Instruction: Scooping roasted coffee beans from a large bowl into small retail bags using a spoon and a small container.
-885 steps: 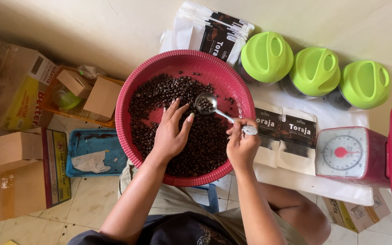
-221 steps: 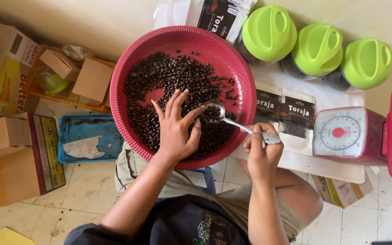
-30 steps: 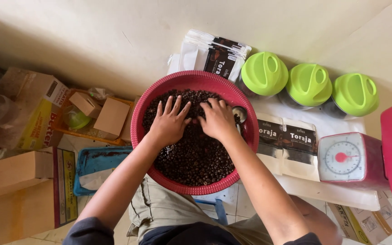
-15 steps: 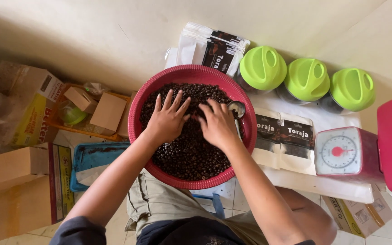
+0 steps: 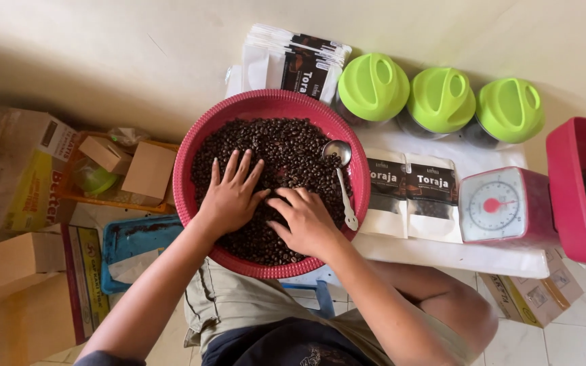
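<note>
In the red round basin (image 5: 191, 203) on the person's lap, a deep layer of dark roasted coffee beans (image 5: 286, 146) fills nearly the whole bowl. The left hand (image 5: 230, 196) lies flat on the beans at the left of the middle, its grip wide, fingers fanned apart and pointing toward the wall, holding nothing. The right hand (image 5: 304, 220) rests just beside it, palm down, fingers pointing left and lightly curled into the beans; its grip is loose and open too, and whether any beans are caught under the fingers I cannot tell. The two hands are near each other, almost touching at the fingertips.

A metal spoon (image 5: 342, 179) with a white handle lies on the beans by the right rim, bowl toward the wall, untouched by either hand.

Just beyond the basin a stack of white and black pouches (image 5: 293, 61) leans at the wall. To its right stand three jars with lime-green lids (image 5: 441, 100) in a row. Two more pouches (image 5: 412, 196) lie flat on the white counter (image 5: 456, 254) just right of the basin, then a red kitchen scale (image 5: 503, 207) with a round dial, then a red tub (image 5: 571, 190) holding more beans. On the floor at the left sit cardboard boxes (image 5: 130, 169) and a blue tray (image 5: 133, 240).
</note>
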